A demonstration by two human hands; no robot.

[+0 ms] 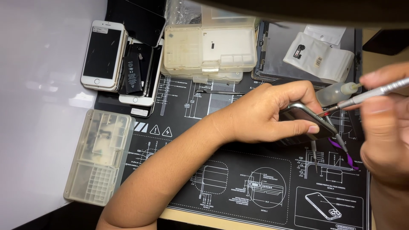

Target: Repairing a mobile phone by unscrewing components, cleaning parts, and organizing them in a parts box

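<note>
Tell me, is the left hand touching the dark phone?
Touching. The head view shows the left hand wrapped around the dark phone, thumb pressed along its lower edge and fingers curled over its top.

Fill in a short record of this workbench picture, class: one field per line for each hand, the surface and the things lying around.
Left hand: grips a dark phone and tweezers above the mat
Right hand: holds a slim metal screwdriver, tip pointing at the phone
Surface: black work mat printed with white diagrams
Top left: stack of phones, white one on top
Left edge: clear plastic parts box
Top middle: second clear box
Behind the hands: small squeeze bottle
</note>
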